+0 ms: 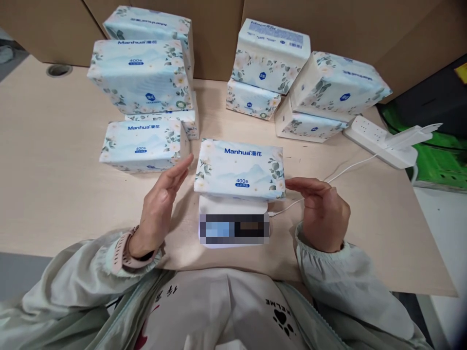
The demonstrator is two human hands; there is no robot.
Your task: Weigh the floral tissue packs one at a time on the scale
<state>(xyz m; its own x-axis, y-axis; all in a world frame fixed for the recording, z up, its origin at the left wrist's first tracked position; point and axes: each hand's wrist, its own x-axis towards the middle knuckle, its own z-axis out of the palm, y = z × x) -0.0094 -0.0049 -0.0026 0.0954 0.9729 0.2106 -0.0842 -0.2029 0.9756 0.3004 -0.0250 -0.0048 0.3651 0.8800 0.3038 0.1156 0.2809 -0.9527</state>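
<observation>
A tissue pack point(239, 167) printed with flowers and "Manhua" lies on top of a white device point(233, 205) that looks like a small scale, its front display blurred out. My left hand point(160, 204) is held upright to the left of the pack, fingers stretched out and a gap between them and the pack. On the other side, my right hand point(323, 209) has its fingers extended, their tips at or very near the pack's right edge; whether they touch, I cannot tell. Neither hand grips anything.
Stacked tissue packs stand at the back left point(136, 78) and back right point(272, 58). A white power strip point(381, 141) lies at the right, with a white cable point(350, 168) running to the device. Cardboard point(215, 39) walls the table's point(54, 170) rear. A green crate point(441, 160) sits beyond the right edge.
</observation>
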